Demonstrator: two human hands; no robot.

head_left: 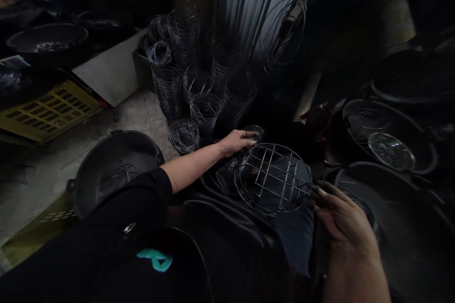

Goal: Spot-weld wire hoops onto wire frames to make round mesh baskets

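My right hand [343, 215], with dark covering or grime on its fingertips, grips the right rim of a round wire rack [272, 177]. The rack has a ring-shaped edge and crossed bars inside, and it is tilted toward me above dark cloth [296, 232]. My left hand [237, 142] reaches out beyond the rack's far left edge. Its fingers are stretched out against a small dark rounded piece [258, 131], and whether they touch the rack's rim I cannot tell. A shiny black cover [227, 222] lies below the rack, over my lap.
Several stacks of wire rings [167, 92] stand ahead. Left is a dark tub [119, 151] with loose wires, near a yellow crate [50, 111]. Right are large dark basins [391, 208], one holding a round wire piece [391, 150]. A corrugated panel [263, 0] rises behind.
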